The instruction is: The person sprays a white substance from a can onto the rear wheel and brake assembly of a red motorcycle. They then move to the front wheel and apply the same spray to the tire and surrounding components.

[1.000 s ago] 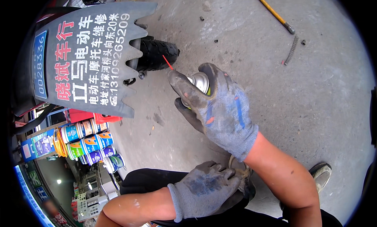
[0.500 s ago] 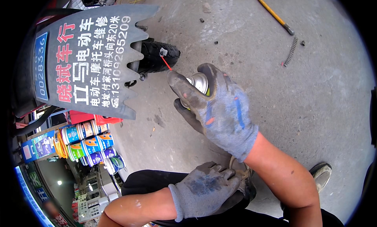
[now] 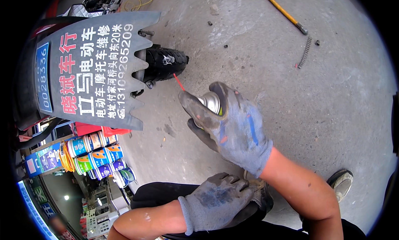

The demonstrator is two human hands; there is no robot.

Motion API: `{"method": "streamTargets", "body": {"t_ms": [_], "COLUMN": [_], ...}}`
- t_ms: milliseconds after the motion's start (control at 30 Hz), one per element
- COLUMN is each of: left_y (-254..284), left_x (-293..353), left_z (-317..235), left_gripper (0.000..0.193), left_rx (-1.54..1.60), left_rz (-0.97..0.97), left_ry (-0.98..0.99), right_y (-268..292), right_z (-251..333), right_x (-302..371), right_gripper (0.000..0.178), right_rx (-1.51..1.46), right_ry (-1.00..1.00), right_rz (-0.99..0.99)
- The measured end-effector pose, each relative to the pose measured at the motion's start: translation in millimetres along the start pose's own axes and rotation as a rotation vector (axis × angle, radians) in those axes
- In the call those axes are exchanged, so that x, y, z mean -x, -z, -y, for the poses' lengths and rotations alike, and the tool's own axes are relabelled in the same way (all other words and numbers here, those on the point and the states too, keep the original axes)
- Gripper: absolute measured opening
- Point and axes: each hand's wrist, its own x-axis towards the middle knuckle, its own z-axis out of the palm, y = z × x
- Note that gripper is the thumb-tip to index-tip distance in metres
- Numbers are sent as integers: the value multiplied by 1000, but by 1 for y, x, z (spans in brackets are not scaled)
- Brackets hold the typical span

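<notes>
In a grey-blue work glove, my right hand [image 3: 232, 119] is closed around a spray can [image 3: 211, 102]. A thin red straw [image 3: 178, 81] sticks out from the can toward a black rear tyre [image 3: 176, 62]. The straw's tip lies just beside the tyre in this view; whether it touches, I cannot tell. On the tread sits a shiny whitish-grey patch [image 3: 168, 60]. My gloved left hand [image 3: 220, 200] rests over my knee with its fingers bent over and nothing seen in it. A grey mudguard [image 3: 137, 42] with lettering partly covers the wheel.
A yellow-handled tool [image 3: 284, 11] and a coil spring [image 3: 305, 52] lie on the concrete floor [image 3: 311, 111] at the far right. Stacked paint buckets [image 3: 99, 157] stand at the left. A yellow hose [image 3: 135, 3] lies at the back. My shoe [image 3: 342, 185] is at the lower right.
My right hand has drawn the can slightly down, so the straw's tip has moved away from the whitish patch to the tyre's near edge. My left hand stays put.
</notes>
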Motion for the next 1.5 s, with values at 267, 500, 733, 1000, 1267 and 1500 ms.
{"method": "streamTargets", "body": {"t_ms": [267, 500, 733, 1000, 1267, 1500], "left_y": [-2, 2, 0, 0, 0, -3], "left_x": [-1, -1, 0, -2, -2, -1], "left_z": [1, 0, -2, -1, 1, 4], "left_gripper": [36, 38, 37, 35, 34, 34], "left_rx": [16, -5, -14, 1, 14, -19], "left_rz": [-20, -20, 23, 33, 9, 28], "left_ry": [-32, -29, -30, -6, -30, -49], "right_y": [0, 0, -3, -20, -15, -13], "right_z": [4, 2, 3, -5, 0, -1], "right_x": [17, 14, -4, -25, -29, -28], "right_gripper": [56, 60, 49, 48, 46, 53], "right_rx": [-39, -61, -16, 98, 94, 145], "right_ry": [-24, -8, -66, -48, -53, 14], "right_rz": [170, 180, -46, 18, 30, -30]}}
